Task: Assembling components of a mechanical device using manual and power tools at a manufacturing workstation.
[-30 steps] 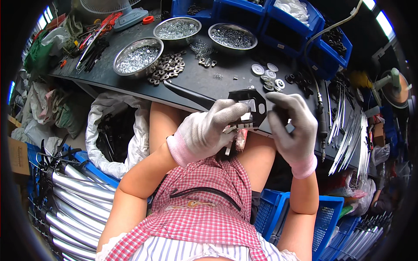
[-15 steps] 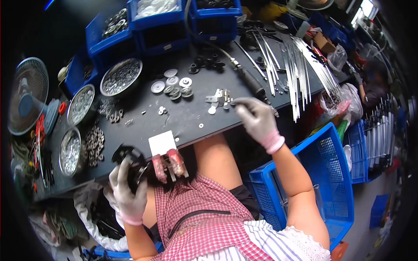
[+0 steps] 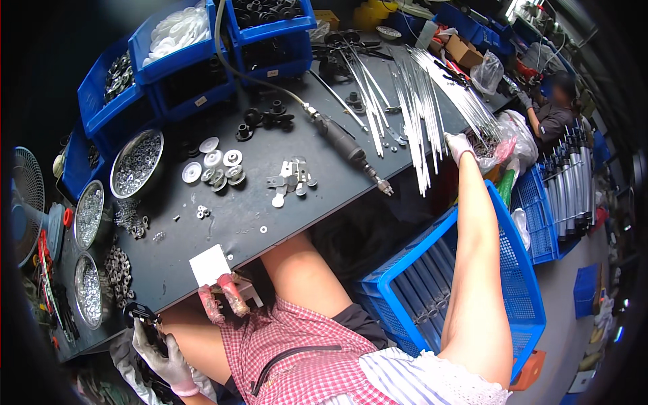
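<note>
Three steel bowls [image 3: 105, 300] of small metal parts, left side of table [image 3: 169, 263]. Blue bins [image 3: 118, 115] behind, one heaped with white discs [image 3: 179, 28]. Dark power tool [image 3: 344, 145], hose [image 3: 260, 82] attached, near front edge. Fan [image 3: 30, 182] far left. Co-worker [image 3: 557, 111], upper right.

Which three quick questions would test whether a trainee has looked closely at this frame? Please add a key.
1. True or false: the left hand is empty.
2. Multiple choice: of these, which is nearest to the right hand? A) the silver rods; B) the fan; C) the steel bowls.
3. Fill in: in the picture, the black power tool lies ____ the white discs and the silver rods.

Key: 1. False, it holds a black part. 2. A. 3. Between.
</note>
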`<state>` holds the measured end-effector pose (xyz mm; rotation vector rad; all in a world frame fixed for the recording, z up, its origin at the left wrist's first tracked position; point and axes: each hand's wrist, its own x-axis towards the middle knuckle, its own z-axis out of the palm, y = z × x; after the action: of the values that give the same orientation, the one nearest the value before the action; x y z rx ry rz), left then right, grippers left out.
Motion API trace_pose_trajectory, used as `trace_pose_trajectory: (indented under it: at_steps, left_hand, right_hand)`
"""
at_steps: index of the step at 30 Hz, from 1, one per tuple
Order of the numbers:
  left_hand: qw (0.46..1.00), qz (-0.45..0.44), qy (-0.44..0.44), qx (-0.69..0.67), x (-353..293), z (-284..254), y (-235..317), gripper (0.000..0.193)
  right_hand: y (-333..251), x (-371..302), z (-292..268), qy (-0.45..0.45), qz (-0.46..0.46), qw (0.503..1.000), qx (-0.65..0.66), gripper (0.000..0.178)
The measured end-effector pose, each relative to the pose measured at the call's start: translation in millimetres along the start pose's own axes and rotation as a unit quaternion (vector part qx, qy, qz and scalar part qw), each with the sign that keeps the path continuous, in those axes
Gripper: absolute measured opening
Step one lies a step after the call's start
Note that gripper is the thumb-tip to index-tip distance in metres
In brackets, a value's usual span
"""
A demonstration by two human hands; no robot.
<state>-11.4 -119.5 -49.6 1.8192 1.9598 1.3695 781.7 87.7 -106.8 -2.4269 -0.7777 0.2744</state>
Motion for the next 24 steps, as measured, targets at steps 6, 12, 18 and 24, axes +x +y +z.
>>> trace_pose_trajectory:
  at_steps: [6, 12, 18, 24]
  left_hand:
    - [0.996, 0.079, -0.031, 0.004, 17.1, 9.8, -0.8, 0.069]
    - [0.992, 0.066, -0.053, -0.095, 29.5, 15.4, 19.4, 0.067]
    - [0.946, 0.024, -0.060, -0.319, 44.3, 6.5, 38.6, 0.071]
    - [0.837, -0.018, -0.104, -0.536, 57.4, -7.8, 74.6, 0.080]
  right_hand:
    - [11.2, -22.4, -40.7, -0.050, 0.004, 0.983, 0.178, 0.033]
    - [6.4, -124.7, -29.3, -0.116, -0.048, 0.840, 0.528, 0.025]
    - [-55.7, -189.7, -70.7, -0.350, -0.175, 0.640, 0.661, 0.032]
    - [-107.4, -255.9, -64.5, -0.427, -0.312, 0.536, 0.658, 0.049]
